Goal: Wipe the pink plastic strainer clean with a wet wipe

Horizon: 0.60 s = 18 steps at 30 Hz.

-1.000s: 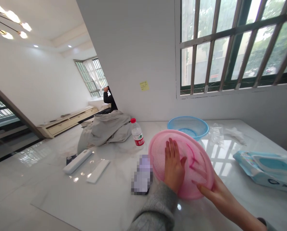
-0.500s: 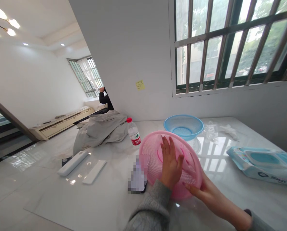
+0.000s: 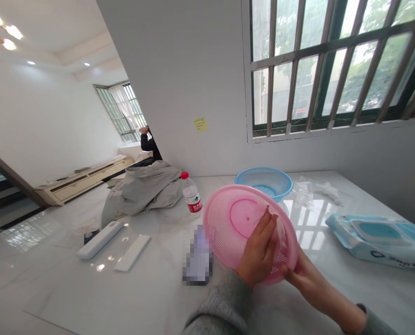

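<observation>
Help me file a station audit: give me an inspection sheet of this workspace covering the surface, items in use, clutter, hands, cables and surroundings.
Surface: glossy white marble-look table with window reflections.
Items in use: pink mesh basket, held tilted in front of the blue mesh basket; thin whitish sheet, perhaps a wipe, against the pink mesh.
Clutter: red-capped bottle, pixelated phone, grey fabric bundle, white bar-shaped item, flat white strip, crumpled clear plastic bag, pale blue wipes pack.
Hands: left hand on the sheet against the basket; right hand grips the basket's lower-right rim.
Cables: nothing seen.
Surroundings: barred window, yellow sticky note on the wall, another person's dark sleeve at left.
</observation>
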Available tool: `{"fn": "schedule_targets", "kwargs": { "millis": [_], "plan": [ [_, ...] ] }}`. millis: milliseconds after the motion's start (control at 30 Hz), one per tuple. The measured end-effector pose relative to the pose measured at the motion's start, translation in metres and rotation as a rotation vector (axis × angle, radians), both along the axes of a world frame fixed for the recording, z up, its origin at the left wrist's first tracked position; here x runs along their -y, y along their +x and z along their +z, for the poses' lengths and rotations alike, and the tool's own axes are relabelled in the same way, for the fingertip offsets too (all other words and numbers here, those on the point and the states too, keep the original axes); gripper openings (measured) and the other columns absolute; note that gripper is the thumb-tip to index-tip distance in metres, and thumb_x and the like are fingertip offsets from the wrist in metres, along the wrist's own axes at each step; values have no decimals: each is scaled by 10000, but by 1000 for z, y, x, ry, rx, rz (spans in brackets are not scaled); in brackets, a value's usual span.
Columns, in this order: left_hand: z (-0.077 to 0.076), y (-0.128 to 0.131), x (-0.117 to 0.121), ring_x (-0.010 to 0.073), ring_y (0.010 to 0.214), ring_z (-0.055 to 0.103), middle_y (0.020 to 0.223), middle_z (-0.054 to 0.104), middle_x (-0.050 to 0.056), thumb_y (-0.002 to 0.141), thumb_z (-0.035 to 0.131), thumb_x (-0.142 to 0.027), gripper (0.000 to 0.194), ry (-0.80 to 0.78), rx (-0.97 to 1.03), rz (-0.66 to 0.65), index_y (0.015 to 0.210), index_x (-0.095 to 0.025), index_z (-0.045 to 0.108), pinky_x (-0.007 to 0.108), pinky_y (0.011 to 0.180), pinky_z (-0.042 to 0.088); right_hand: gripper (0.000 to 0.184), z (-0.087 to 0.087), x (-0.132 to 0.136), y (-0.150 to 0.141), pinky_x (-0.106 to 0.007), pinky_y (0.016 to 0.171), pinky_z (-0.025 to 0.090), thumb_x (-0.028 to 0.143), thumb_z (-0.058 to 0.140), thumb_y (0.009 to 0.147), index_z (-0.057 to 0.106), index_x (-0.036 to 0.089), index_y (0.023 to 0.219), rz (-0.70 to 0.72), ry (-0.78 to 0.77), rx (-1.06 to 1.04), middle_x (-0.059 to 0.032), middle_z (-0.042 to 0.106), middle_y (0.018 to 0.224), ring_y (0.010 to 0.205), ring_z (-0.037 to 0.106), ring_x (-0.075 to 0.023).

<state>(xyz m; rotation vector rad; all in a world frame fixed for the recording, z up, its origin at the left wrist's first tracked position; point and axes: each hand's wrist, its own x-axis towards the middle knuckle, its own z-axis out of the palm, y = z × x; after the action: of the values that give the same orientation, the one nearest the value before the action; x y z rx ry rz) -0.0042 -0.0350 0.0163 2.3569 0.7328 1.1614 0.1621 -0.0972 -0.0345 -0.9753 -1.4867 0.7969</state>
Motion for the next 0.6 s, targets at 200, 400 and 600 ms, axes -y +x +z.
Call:
{"fn": "schedule_targets", "kwargs": {
  "millis": [200, 400, 600],
  "plan": [
    [-6, 1, -16, 298, 1654, 193, 1753, 330, 128, 990, 453, -57, 695, 227, -193, 153, 1657, -207, 325, 618, 1304, 359, 804, 13, 1, -2, -635, 1271, 317, 575, 682, 978, 383, 305, 1675, 43, -29, -7, -156, 483, 1680, 1573, 405, -404],
    [-10, -1, -20, 291, 1665, 77, 1790, 221, 123, 956, 559, -83, 778, 166, -235, 217, 1664, -219, 266, 617, 1320, 311, 842, 18, 3, -8, -592, 1224, 422, 636, 649, 971, 366, 306, 1692, 92, -85, -26, -153, 508, 1665, 1538, 462, -408],
    [0, 3, -7, 270, 1675, 42, 1794, 180, 141, 965, 480, -84, 735, -20, -184, -4, 1670, -131, 279, 559, 1368, 163, 955, 13, 0, -6, -603, 1258, 353, 700, 620, 960, 244, 283, 1733, 19, -44, -8, -164, 410, 1725, 1573, 403, -405]
  ]
}}
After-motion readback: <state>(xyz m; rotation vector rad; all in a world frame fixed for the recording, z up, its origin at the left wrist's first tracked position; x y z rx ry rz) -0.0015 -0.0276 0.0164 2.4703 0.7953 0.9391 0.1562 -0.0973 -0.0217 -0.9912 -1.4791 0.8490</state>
